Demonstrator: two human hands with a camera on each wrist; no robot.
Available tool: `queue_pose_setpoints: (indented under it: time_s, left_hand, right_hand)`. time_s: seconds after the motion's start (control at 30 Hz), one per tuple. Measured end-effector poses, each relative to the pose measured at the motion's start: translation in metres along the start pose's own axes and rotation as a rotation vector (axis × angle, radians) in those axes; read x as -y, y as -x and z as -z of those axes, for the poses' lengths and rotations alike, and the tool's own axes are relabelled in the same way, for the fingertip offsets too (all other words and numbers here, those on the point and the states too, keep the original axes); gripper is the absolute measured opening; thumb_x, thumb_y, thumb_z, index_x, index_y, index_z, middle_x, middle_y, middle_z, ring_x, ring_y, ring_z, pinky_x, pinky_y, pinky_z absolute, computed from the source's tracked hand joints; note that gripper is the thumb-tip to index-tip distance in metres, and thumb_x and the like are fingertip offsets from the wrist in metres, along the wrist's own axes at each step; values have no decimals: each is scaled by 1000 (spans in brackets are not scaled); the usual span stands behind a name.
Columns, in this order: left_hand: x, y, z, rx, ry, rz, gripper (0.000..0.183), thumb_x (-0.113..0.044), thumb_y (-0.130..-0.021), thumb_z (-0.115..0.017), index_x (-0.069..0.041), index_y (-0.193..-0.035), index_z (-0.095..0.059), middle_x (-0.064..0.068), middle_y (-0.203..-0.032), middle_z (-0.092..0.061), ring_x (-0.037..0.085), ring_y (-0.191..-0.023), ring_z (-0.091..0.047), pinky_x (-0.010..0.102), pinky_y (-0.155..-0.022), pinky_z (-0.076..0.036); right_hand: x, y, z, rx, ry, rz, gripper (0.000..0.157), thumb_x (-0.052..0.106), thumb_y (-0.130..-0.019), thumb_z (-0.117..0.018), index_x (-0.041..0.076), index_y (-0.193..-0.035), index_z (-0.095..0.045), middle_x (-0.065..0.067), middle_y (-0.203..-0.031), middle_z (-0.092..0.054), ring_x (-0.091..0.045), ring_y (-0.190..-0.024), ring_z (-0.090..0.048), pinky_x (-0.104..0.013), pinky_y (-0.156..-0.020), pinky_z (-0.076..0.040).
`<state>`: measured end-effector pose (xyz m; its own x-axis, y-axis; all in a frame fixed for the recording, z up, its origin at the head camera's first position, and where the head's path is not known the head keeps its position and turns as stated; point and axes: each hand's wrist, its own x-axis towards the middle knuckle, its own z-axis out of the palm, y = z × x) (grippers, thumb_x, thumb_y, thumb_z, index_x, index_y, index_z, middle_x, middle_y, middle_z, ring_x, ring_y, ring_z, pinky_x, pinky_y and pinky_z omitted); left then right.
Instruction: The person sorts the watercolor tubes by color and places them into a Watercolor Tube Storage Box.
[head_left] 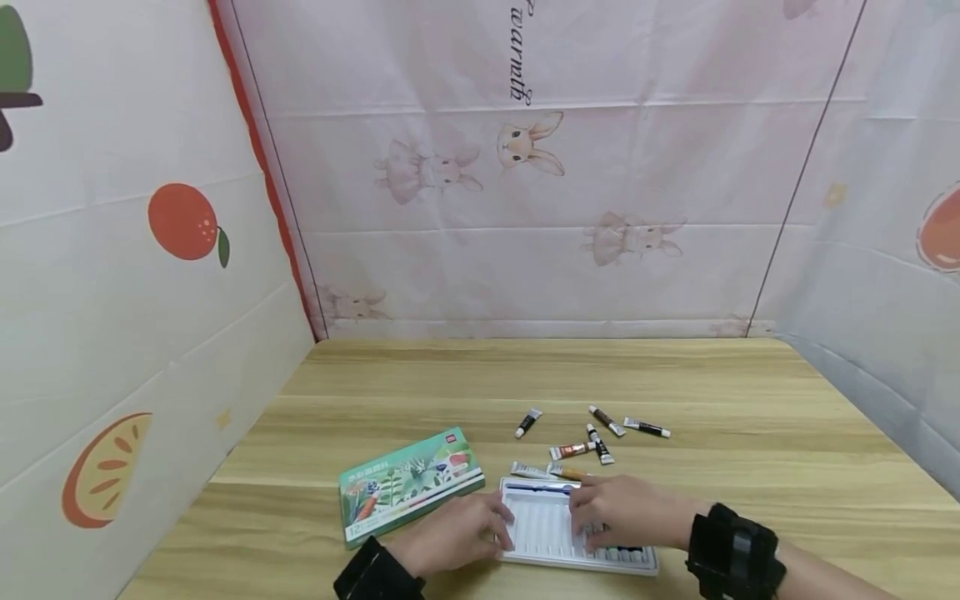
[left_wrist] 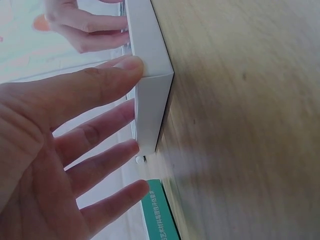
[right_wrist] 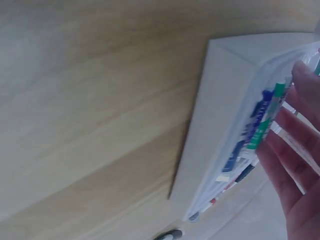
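A white box tray (head_left: 534, 523) with moulded slots lies on the table, with small paint tubes in its right end. My left hand (head_left: 467, 533) rests against the tray's left end. In the left wrist view its thumb touches the rim of the white wall (left_wrist: 152, 97), and the other fingers are spread and nearly straight. My right hand (head_left: 626, 508) reaches into the right part of the tray. Its thumb and fingers span a paint tube beside a green tube (right_wrist: 267, 117) and a blue tube (right_wrist: 256, 120); the fingers partly hide it.
A green illustrated paint box (head_left: 411, 483) lies left of the tray. Behind the tray are several loose tubes, among them a brown one (head_left: 572, 450), an orange one (head_left: 566, 472) and a black-labelled one (head_left: 647, 427). A slim dark brush (head_left: 536, 488) lies along the tray's far side.
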<state>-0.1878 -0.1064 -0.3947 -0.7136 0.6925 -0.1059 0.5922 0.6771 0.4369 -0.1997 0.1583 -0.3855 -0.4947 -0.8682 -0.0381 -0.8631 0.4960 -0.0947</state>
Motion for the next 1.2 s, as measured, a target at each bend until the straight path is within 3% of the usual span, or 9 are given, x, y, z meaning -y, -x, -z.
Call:
queue_pose_setpoints:
  time_s: [0.4,0.7,0.83,0.97,1.2]
  left_hand:
    - [3,0,-3,-10,8,-15,13,-16,-79,-71,-17,-89,-79,-1,-116,-70,9,-108,-59,24,-90,-55]
    - [0,0,-1,-1,13,-11,14,-16,-79,-71,-17,-90,-79,-1,-116,-70,7,-105,-59,23,-88,-55]
    - [1,2,1,-3,-4,-27,13,-16,-79,-71,-17,-89,-79,-1,-115,-70,7,-104,-59,22,-87,-55]
    - [3,5,-2,-22,-71,-89,12,-19,-80,-70,-20,-88,-79,-2,-112,-71,7,-104,-60,23,-89,-54]
    - [3,9,-6,-80,-171,-177,16,-26,-82,-69,-23,-96,-76,-5,-112,-71,6,-106,-59,24,-91,-53]
  right_hand:
    - [-8,7,-7,-65,-68,37,21,34,-87,-61,22,-100,-73,1,-107,-70,-10,-96,-59,-24,-78,-58]
    - [-10,9,-2,-35,-142,23,20,32,-89,-61,21,-100,-74,-1,-108,-68,-10,-97,-58,-27,-78,-58]
    - [-12,1,0,-97,-96,54,15,24,-88,-62,19,-98,-73,-1,-103,-71,-11,-94,-61,-26,-76,-58]
    - [-16,-13,7,-166,-46,42,16,13,-86,-62,15,-97,-73,-2,-99,-72,-14,-93,-63,-25,-75,-59]
    - [-32,-47,14,-126,48,5,25,4,-87,-60,18,-104,-73,-2,-100,-72,-14,-90,-65,-22,-72,-59]
